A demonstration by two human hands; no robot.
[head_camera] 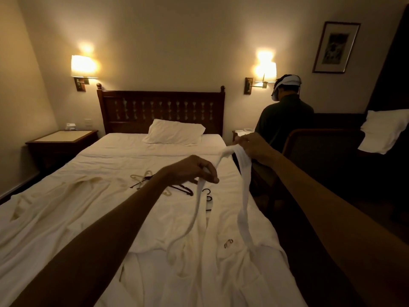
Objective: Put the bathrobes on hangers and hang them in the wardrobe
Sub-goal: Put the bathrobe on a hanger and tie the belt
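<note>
At the foot of the bed (pixel 124 149), nearest the camera, a white bathrobe (pixel 221 269) lay spread open and rumpled on the cover, a small emblem on its chest, with a second bathrobe (pixel 66 209) flattened to its left. From the near robe a white belt (pixel 244 196) rose in two strands to the hands. The left hand (pixel 190 171), held over the middle of the mattress, pinched one strand between curled fingers and thumb. The right hand (pixel 252 147), raised higher above the bed's right edge, had its fingers closed round the folded upper part of the belt, so that a short span ran between the two hands. Just beyond the left hand, a loose pile of hangers (pixel 179 189), some dark and some pale, rested on the cover, touched by neither hand. Farther off, a pillow (pixel 174 134) lay before the carved headboard (pixel 161 107), flanked by a nightstand (pixel 62 138) and two lit wall lamps (pixel 83 66); a seated person (pixel 285 120) wearing a headset faced away at right. No wardrobe could be identified. The step in hand was judged to be the gathering or freeing of the belt, ahead of any hanging, since no robe was on a hanger yet. The next move would likely call for putting the belt down or securing it, taking one hanger, and working its arms into the near robe's shoulders.
</note>
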